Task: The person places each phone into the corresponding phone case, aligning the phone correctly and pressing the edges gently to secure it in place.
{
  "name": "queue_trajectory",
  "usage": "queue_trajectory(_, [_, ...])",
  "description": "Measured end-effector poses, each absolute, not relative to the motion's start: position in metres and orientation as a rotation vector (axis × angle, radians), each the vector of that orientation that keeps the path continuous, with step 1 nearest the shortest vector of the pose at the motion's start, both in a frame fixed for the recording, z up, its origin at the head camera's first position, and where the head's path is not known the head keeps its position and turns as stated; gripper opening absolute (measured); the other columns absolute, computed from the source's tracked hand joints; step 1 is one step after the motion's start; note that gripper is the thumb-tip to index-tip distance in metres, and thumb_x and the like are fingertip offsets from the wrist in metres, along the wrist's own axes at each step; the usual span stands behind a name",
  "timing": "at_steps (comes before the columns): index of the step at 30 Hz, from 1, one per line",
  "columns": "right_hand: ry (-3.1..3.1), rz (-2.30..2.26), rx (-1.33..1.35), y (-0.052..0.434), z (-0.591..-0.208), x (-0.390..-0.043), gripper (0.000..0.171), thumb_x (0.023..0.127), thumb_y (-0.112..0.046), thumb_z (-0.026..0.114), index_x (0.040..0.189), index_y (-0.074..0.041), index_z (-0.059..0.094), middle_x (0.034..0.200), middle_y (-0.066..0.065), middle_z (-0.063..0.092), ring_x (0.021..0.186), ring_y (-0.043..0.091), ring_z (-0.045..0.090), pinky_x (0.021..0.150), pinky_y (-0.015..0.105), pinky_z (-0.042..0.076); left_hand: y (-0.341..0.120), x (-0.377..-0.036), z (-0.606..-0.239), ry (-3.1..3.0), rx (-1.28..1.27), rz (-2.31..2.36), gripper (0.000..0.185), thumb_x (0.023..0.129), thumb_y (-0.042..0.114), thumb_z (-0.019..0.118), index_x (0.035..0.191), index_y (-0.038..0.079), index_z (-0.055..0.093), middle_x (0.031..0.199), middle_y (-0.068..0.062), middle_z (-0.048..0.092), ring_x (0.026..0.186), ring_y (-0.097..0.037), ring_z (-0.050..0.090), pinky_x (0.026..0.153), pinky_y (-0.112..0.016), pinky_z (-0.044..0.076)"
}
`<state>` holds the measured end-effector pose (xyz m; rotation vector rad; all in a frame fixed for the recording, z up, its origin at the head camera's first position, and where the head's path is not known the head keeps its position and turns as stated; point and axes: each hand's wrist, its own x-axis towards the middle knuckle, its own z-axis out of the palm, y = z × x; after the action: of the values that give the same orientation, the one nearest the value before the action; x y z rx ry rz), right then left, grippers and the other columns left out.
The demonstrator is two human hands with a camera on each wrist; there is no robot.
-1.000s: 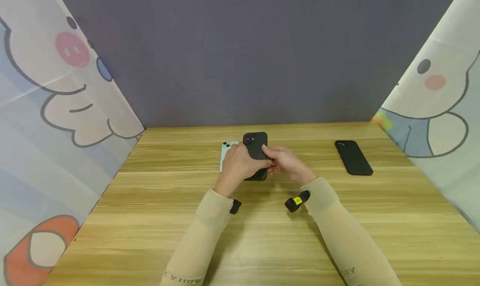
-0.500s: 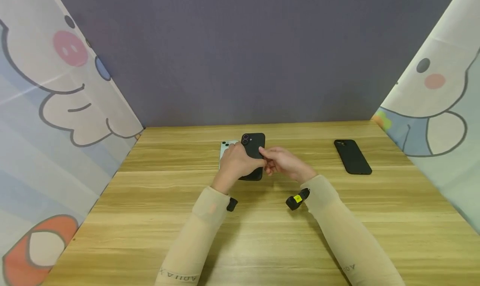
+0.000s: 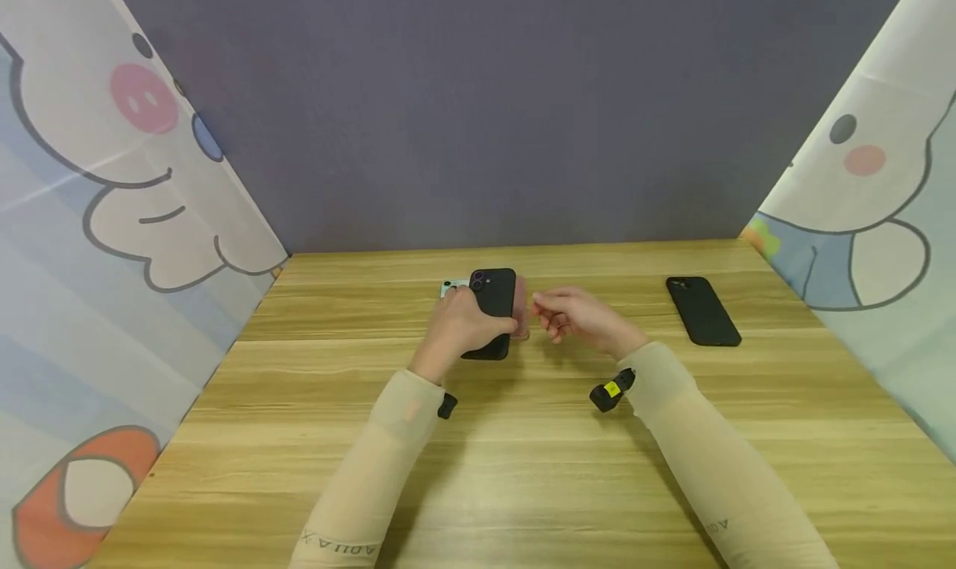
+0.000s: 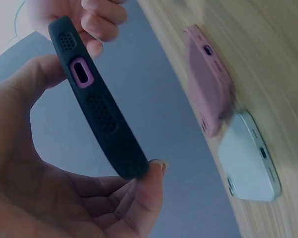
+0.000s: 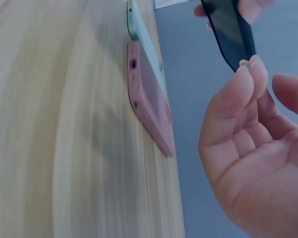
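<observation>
My left hand [image 3: 457, 324] grips a phone in a black case [image 3: 493, 295] by its long edges, camera side up. In the left wrist view, thumb and fingertips pinch this phone [image 4: 102, 106] from both sides, its charging port ringed in purple. Just off its right edge is my right hand [image 3: 578, 318], fingers loosely curled and holding nothing. A pink phone [image 5: 144, 99] lies on the table, partly hidden under the held phone in the head view. Beside it lies a mint phone [image 4: 251, 158], mostly covered by my left hand in the head view.
Far to the right on the wooden table [image 3: 568, 469] lies a black phone case [image 3: 704, 312] with a camera cutout. A dark grey panel [image 3: 478, 113] stands at the back, and printed cartoon cloths hang on both sides.
My left hand has shifted left with the black-cased phone, uncovering part of the pink phone. My right hand has let go of its edge and drawn slightly right.
</observation>
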<state>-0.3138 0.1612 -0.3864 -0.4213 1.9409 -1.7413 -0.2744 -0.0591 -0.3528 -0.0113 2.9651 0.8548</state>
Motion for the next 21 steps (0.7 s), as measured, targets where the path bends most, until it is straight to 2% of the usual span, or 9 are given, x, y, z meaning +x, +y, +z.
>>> queue_trajectory(4, [1.98,-1.73,-0.368,0.17,-0.386,-0.316,0.031,0.109,-0.027,0.05,0.106,-0.001,0.065,0.082,0.007,0.057,0.065,0.015,0.054,0.063,0.029,0.05,-0.066,-0.276,-0.355,2.961,-0.019,0.887,0.074,0.08,0.054,0.079,0.124,-0.002,0.059,0.105,-0.013,0.06,0.085,-0.028,0.058,0.071,-0.037,0.053])
queue_trajectory(9, [2.072,-1.683,-0.327,0.18,-0.384,-0.319,0.031,0.109,-0.022,0.049,0.11,0.006,0.062,0.081,0.006,0.057,0.066,0.015,0.054,0.064,0.03,0.052,-0.075,-0.281,-0.354,2.967,0.002,0.892,0.07,0.081,0.052,0.077,0.121,-0.003,0.06,0.104,-0.014,0.06,0.084,-0.029,0.058,0.069,-0.038,0.052])
queue_trajectory(13, [2.148,-1.644,-0.305,0.189,-0.384,-0.321,0.033,0.109,-0.021,0.049,0.112,0.01,0.059,0.08,0.007,0.057,0.066,0.014,0.055,0.067,0.033,0.055,-0.084,-0.285,-0.352,2.971,-0.018,0.859,0.069,0.08,0.051,0.076,0.12,-0.003,0.061,0.113,-0.017,0.06,0.088,-0.03,0.057,0.072,-0.039,0.051])
queue_trajectory(18, [2.239,-1.581,-0.292,0.202,-0.384,-0.323,0.034,0.109,-0.021,0.048,0.114,0.012,0.057,0.081,0.008,0.057,0.068,0.016,0.057,0.069,0.035,0.055,-0.096,-0.288,-0.351,2.985,-0.064,0.818,0.079,0.081,0.052,0.075,0.131,-0.007,0.056,0.128,-0.023,0.055,0.096,-0.032,0.054,0.08,-0.043,0.052])
queue_trajectory(21, [2.314,-1.508,-0.288,0.21,-0.383,-0.322,0.031,0.108,-0.017,0.048,0.113,0.013,0.057,0.081,0.009,0.057,0.069,0.018,0.058,0.068,0.035,0.054,-0.103,-0.29,-0.351,2.979,-0.073,0.809,0.08,0.082,0.052,0.073,0.132,-0.009,0.055,0.133,-0.025,0.052,0.101,-0.035,0.054,0.084,-0.046,0.052])
